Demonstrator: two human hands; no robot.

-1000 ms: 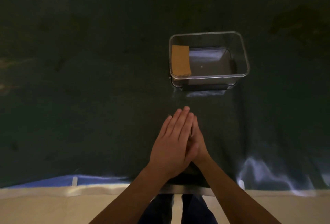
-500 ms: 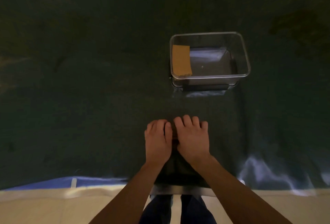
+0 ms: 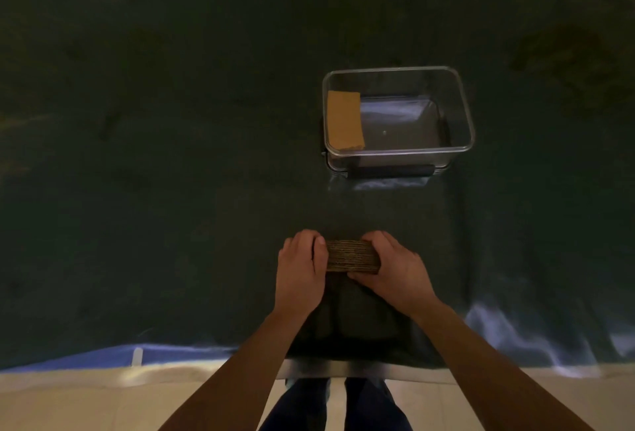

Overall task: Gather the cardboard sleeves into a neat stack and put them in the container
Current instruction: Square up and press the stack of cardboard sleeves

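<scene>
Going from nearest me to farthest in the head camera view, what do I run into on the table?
Stack of cardboard sleeves pressed between the left hand and right hand → bare dark cloth → clear container, with one cardboard piece leaning inside at its left end.

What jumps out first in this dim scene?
Two bare hands, left hand and right hand, squeeze a ridged stack of cardboard sleeves between them near the table's front edge. Beyond them sits a clear container, with a tan cardboard piece leaning inside its left end.
</scene>
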